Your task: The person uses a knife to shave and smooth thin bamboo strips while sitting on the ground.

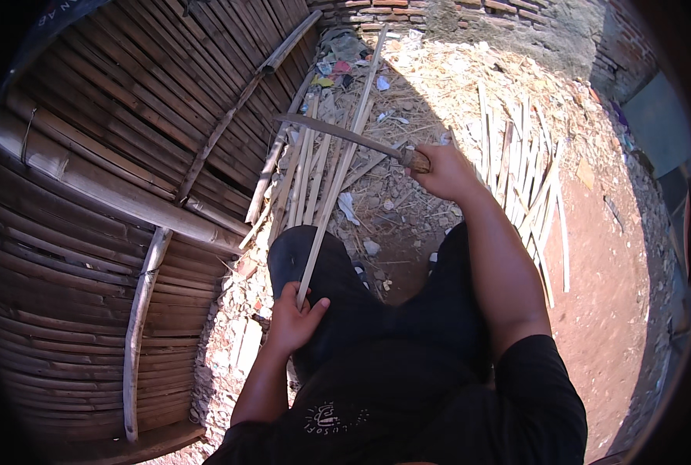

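My right hand (442, 172) is closed around the wooden handle of a machete (337, 130), whose long, slightly curved blade points left. The blade crosses a long, pale bamboo strip (331, 198); whether it touches the strip I cannot tell. My left hand (295, 316) grips the near end of that strip above my left thigh. From there the strip runs away from me, over my knee, toward the brick wall. Beyond my left knee, several more bamboo strips (308, 177) lie lengthwise on the ground.
A slatted bamboo wall (140, 93) with poles stands close on my left. Another pile of bamboo strips (522, 167) lies on the right. Shavings and scraps of litter (344, 50) cover the ground ahead, up to a brick wall (469, 19).
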`<state>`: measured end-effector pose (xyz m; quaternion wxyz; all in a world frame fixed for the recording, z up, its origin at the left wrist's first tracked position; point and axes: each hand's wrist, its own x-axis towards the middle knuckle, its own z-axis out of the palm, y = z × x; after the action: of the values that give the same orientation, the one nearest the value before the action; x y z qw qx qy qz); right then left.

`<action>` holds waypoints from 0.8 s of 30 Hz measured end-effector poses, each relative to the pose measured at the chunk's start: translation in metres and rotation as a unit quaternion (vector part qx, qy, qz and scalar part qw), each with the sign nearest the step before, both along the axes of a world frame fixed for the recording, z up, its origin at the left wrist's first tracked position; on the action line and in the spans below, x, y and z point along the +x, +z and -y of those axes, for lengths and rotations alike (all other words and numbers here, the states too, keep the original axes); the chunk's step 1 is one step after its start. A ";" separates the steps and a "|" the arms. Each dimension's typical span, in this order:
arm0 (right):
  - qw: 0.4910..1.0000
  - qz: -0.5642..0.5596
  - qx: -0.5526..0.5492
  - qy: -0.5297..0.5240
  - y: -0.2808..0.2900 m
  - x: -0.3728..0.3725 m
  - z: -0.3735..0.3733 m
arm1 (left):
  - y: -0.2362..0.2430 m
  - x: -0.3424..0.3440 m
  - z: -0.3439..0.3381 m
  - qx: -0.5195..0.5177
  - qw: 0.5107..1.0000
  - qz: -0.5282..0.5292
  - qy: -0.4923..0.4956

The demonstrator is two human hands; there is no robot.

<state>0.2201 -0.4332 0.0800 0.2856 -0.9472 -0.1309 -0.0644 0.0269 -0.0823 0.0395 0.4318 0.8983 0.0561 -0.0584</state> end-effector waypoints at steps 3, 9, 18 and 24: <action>0.999 -0.018 0.044 -0.025 -0.008 0.007 0.005 | 0.000 0.003 -0.001 0.008 0.999 -0.039 -0.015; 0.988 0.007 -0.068 0.135 0.000 -0.016 -0.036 | -0.008 0.002 -0.006 -0.017 1.000 -0.025 0.002; 0.990 0.080 -0.055 0.101 -0.005 -0.013 -0.031 | -0.006 0.000 -0.008 0.014 0.999 0.008 -0.032; 0.997 -0.024 0.042 -0.059 0.005 0.002 -0.003 | -0.011 0.002 -0.013 -0.005 0.999 0.005 -0.048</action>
<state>0.2220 -0.4305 0.0845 0.3234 -0.9419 -0.0646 -0.0636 0.0287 -0.0695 0.0282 0.4329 0.8983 0.0098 -0.0746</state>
